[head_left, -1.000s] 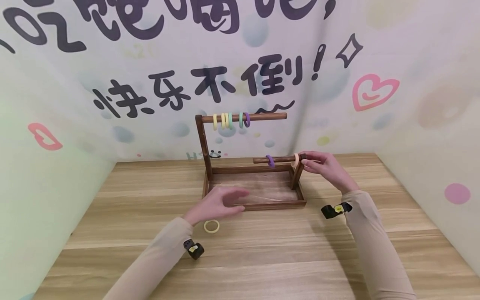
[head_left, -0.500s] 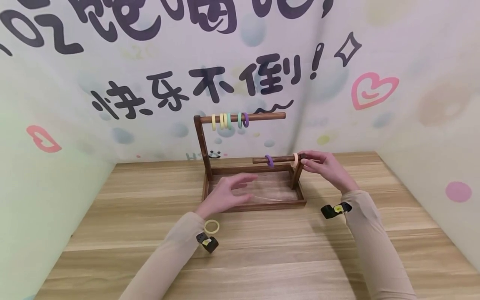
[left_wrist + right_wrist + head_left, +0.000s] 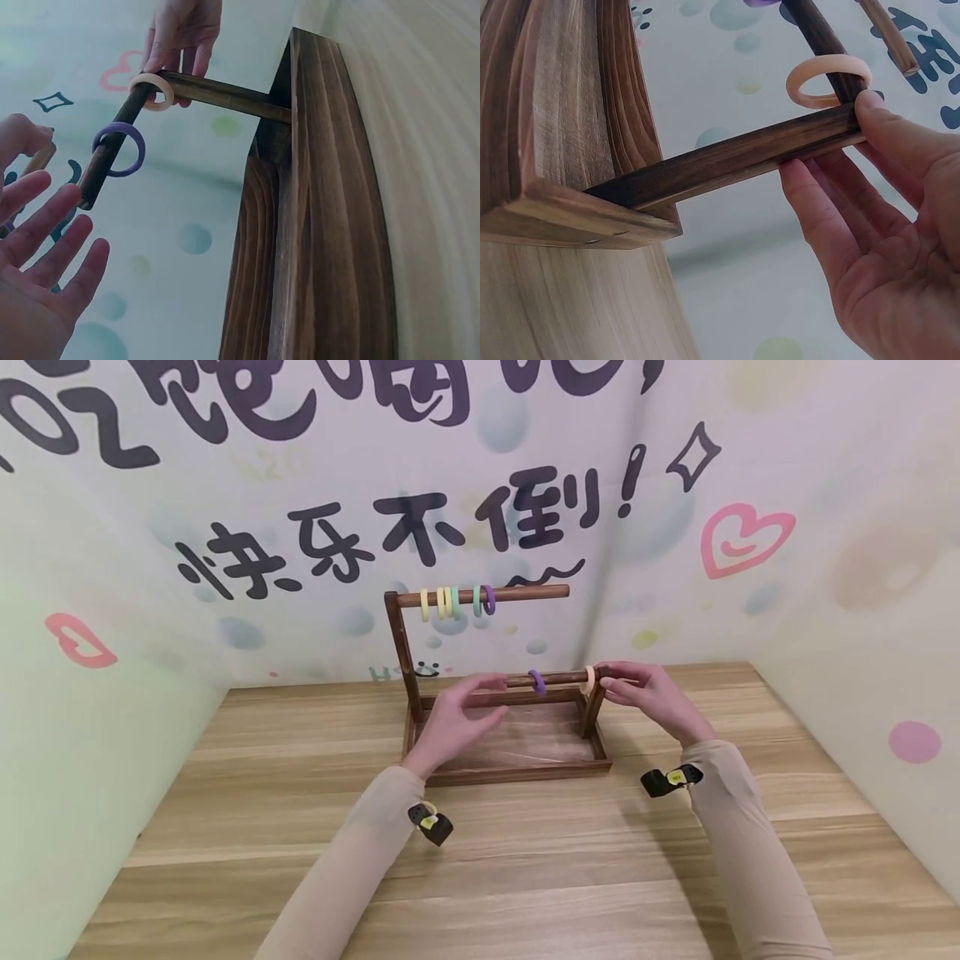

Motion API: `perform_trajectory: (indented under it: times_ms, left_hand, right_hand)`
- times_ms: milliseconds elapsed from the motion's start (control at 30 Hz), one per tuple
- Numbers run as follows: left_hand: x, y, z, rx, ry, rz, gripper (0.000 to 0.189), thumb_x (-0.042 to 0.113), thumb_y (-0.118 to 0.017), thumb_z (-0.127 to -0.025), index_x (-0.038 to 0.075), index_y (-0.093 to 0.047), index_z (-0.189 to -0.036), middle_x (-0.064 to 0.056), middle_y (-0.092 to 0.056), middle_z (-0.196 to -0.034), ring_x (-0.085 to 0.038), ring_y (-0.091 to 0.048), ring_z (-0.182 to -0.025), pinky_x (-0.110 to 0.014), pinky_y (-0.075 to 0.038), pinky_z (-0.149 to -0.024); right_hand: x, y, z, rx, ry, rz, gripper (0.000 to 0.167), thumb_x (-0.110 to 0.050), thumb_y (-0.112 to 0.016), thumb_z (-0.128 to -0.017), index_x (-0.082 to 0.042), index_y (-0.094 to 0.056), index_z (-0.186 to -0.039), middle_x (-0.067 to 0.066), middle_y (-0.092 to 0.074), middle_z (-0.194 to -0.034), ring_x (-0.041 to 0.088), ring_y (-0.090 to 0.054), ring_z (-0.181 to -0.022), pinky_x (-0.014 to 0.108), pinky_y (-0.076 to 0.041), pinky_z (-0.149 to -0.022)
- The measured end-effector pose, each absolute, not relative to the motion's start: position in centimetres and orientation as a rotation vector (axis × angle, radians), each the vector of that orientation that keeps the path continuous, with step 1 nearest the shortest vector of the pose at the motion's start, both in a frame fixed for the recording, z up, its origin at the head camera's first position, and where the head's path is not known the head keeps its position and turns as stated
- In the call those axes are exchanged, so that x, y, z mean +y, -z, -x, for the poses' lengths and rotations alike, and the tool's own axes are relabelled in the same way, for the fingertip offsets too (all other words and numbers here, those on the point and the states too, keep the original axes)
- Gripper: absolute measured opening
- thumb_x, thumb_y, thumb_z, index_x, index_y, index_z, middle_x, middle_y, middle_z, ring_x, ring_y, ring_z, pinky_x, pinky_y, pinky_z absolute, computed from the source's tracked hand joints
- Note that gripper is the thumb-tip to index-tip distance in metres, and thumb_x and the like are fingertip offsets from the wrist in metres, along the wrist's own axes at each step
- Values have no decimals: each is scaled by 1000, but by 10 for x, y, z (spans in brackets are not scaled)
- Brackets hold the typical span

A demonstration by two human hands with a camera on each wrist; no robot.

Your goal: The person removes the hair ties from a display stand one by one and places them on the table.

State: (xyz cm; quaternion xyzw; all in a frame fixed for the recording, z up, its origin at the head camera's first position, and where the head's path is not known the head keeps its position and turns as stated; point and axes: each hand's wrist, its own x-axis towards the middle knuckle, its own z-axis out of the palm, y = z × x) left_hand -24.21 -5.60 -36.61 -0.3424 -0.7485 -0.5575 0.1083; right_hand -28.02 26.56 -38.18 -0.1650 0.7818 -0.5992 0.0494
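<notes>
A dark wooden rack (image 3: 517, 771) with a tray base carries two bars. Around the lower bar (image 3: 558, 678) hang a purple ring (image 3: 537, 682) and, by the post, a peach ring (image 3: 588, 680). My right hand (image 3: 656, 697) grips the top of the short post (image 3: 727, 166) between thumb and fingers. My left hand (image 3: 459, 722) is at the bar's free end, fingers spread and holding nothing; whether a fingertip touches the bar I cannot tell. In the left wrist view, its fingers (image 3: 54, 262) lie beside the bar's tip, near the purple ring (image 3: 120, 150).
On the upper bar (image 3: 532, 593) hang several yellow and green rings and a purple ring (image 3: 489, 600). A pale yellow ring (image 3: 430, 807) on the wooden table (image 3: 540, 868) is mostly hidden by the left wrist camera (image 3: 435, 828). A printed wall cloth (image 3: 315, 635) stands behind.
My left hand has moved forward and up from the tray's front edge to the lower bar's free end. The right hand keeps its hold on the post.
</notes>
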Motion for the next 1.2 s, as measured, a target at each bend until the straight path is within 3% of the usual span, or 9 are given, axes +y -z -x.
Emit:
perform_trajectory:
  times_ms: [133,433,600,700,833,1200]
  left_hand:
    - [-51,363,246,-2167,1669,975,42,-7,-69,-84,-12,-55,-122,-27,-56,-120,-43,-53,-112,-55,-48,-92]
    - [-34,391,274,-2185,1875,895,49,3,-71,-87,1,-53,-132,-12,-53,-134,-27,-52,-121,-34,-49,-97]
    - [-22,397,279,-2147,1984,898,51,1,-72,-86,-1,-52,-133,-18,-50,-136,-32,-50,-124,-39,-48,-98]
    - [-16,401,281,-2105,2070,893,52,-4,-70,-85,-4,-50,-133,-21,-48,-137,-37,-51,-121,-45,-47,-98]
    - [-8,407,283,-2043,2159,883,55,-9,-69,-84,-7,-47,-135,-26,-47,-133,-44,-57,-110,-45,-49,-95]
    - [6,411,281,-2016,2097,780,50,-4,-71,-85,-1,-53,-131,-18,-56,-122,-30,-64,-101,-32,-53,-90]
  right_hand:
    - [266,382,280,2376,1835,510,45,-17,-61,-97,9,-51,-131,15,-58,-124,10,-61,-107,34,-49,-93]
    - [267,383,280,2387,1825,520,44,-17,-59,-98,9,-50,-133,18,-57,-127,9,-60,-108,31,-49,-93]
    - [265,383,280,2373,1842,488,44,-14,-59,-98,11,-49,-132,21,-55,-127,8,-61,-106,30,-49,-93]
    - [264,383,279,2361,1846,480,44,-13,-59,-98,12,-48,-133,23,-54,-128,8,-61,-106,30,-49,-93]
    - [264,382,279,2353,1844,496,44,-13,-58,-98,13,-47,-133,25,-53,-129,8,-60,-107,31,-48,-94]
    - [264,383,280,2348,1857,495,44,-12,-58,-98,13,-47,-133,23,-54,-128,8,-60,-107,31,-49,-94]
